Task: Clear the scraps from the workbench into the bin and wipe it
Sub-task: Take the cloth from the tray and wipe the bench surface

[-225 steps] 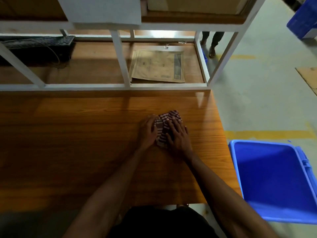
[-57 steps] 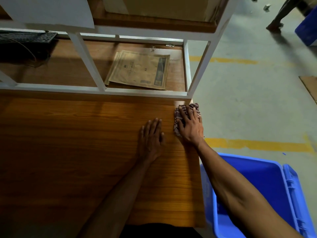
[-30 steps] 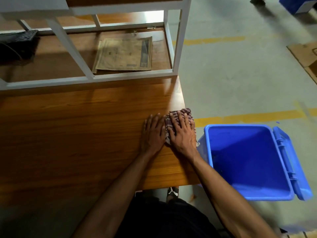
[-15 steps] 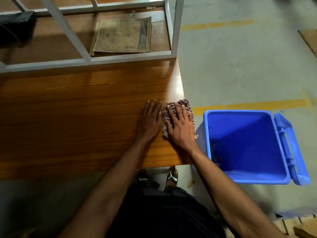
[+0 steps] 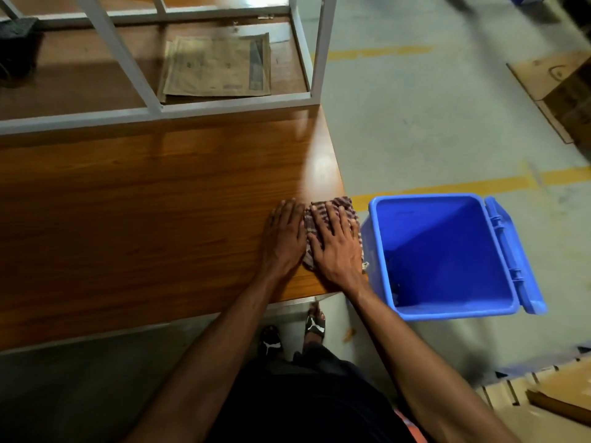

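The cloth (image 5: 332,207) lies at the right edge of the desk (image 5: 144,219), near its front right corner. It is striped and crumpled. Its long axis runs from the front of the desk toward the back, along the desk edge, and its far end points toward the shelf frame (image 5: 153,107). The right hand (image 5: 335,247) lies flat on top of the cloth with the fingers (image 5: 319,223) spread wide and pointing away from the person; it presses the cloth and does not grip it. Most of the cloth is hidden under this hand, so only the far end, a strip on the left side and a thin strip on the right side show. The left hand (image 5: 283,238) lies flat on the bare desk, just beside the cloth, with the fingers straight, close together and holding nothing. Its thumb side touches the left side of the cloth.

The bin (image 5: 447,308) stands on the floor (image 5: 415,116) just beside the right edge of the desk, with its lid (image 5: 511,260) hanging open on the right side. Its inside is dark, and I see only a few small pale bits near the bottom; what they are I cannot tell.

A flat paper packet (image 5: 217,68) lies on the shelf behind the frame. A dark thing (image 5: 19,49) at the left edge of the shelf is cut off. At the right side of the view the floor is blurred.
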Available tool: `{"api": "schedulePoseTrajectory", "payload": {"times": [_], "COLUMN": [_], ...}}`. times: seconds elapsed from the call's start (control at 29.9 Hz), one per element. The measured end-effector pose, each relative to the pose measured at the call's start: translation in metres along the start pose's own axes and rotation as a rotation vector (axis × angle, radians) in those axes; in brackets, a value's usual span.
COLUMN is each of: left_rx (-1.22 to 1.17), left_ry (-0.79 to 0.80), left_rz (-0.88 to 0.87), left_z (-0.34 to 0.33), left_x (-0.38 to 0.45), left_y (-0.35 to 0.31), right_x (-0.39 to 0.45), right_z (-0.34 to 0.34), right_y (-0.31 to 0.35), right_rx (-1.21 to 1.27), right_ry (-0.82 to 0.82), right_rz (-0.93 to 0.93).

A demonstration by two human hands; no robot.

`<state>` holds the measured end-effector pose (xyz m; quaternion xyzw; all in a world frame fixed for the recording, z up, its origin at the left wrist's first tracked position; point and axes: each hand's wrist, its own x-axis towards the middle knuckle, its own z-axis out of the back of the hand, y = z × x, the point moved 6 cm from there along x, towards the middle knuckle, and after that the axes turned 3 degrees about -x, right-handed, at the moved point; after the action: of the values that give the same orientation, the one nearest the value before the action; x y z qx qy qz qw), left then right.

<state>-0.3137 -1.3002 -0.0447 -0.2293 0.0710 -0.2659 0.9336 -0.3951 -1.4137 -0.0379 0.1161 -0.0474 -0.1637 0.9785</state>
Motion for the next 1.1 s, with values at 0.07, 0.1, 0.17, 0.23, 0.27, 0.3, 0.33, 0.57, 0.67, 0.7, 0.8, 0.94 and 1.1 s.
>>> {"api": "schedulePoseTrajectory", "payload": {"times": [0.07,0.1,0.17,0.23,0.27,0.3,0.33,0.57,0.67,0.7,0.8,0.94,1.1], "left_rx": [-0.031,-0.046,-0.092,-0.225,-0.290,-0.340,-0.381,-0.423,-0.400,-0.401,-0.355,-0.329,-0.506], "left_ry": [0.000,-0.002,-0.009,-0.009,-0.012,-0.020,-0.031,0.012,0.024,0.012,-0.040,-0.105,-0.168], "left_rz": [-0.006,-0.014,-0.054,-0.045,-0.026,-0.011,0.003,-0.029,-0.072,-0.076,-0.094,-0.059,0.018], "left_z": [0.000,-0.002,-0.005,-0.004,-0.002,0.001,0.004,0.015,0.012,0.011,0.013,0.018,0.027], "left_x": [0.001,-0.001,-0.005,-0.007,-0.008,-0.006,-0.004,-0.001,-0.009,-0.013,-0.019,-0.019,-0.017], "left_y": [0.001,0.002,-0.001,0.000,0.001,0.003,0.005,0.023,0.025,0.023,0.020,0.020,0.032], "right_x": [-0.027,-0.035,-0.036,-0.017,-0.006,0.004,0.013,-0.030,-0.064,-0.071,-0.064,-0.028,-0.036], "right_z": [0.000,0.000,0.001,0.001,0.000,0.000,0.001,-0.010,-0.007,-0.003,0.008,-0.002,-0.014], "right_y": [0.003,0.003,-0.001,-0.002,0.000,0.002,0.002,0.027,0.020,0.008,-0.024,-0.001,0.038], "right_rx": [-0.008,-0.013,-0.010,-0.006,0.002,0.002,-0.002,0.001,0.026,0.019,0.013,-0.003,0.023], "right_ry": [0.006,0.013,0.016,0.029,0.027,0.021,0.012,0.007,0.022,0.038,0.017,0.036,0.063], "right_rz": [-0.004,-0.003,-0.016,-0.009,0.001,0.005,0.002,0.125,0.275,0.326,0.268,0.077,0.149]}}
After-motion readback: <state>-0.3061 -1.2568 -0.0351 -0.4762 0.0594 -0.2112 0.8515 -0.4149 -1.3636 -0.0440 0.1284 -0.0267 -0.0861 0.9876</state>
